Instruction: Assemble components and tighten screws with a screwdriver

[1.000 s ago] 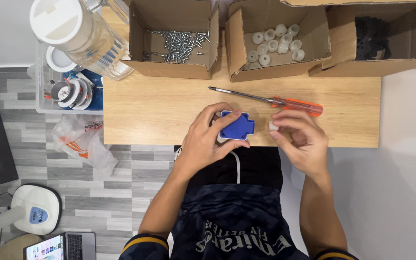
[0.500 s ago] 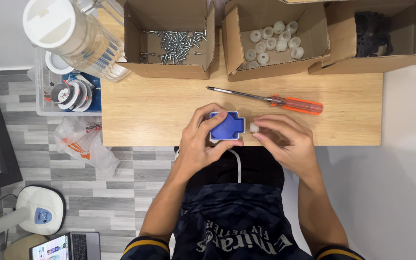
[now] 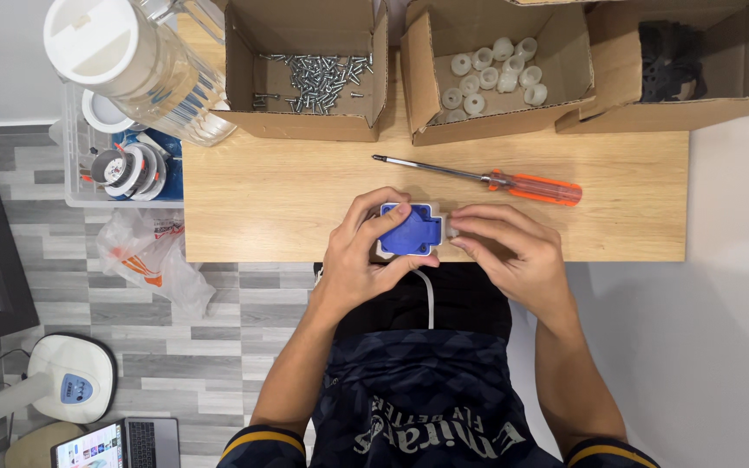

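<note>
Both hands are gripping one blue socket: left hand, right hand. Three brown cardboard boxes are sitting far, one orange screwdriver between.

At the near edge of the wooden table, the left hand grips a blue-and-white socket block; the right hand pinches its right end. Beyond the block lies an orange-handled screwdriver, then a box of screws.
</note>
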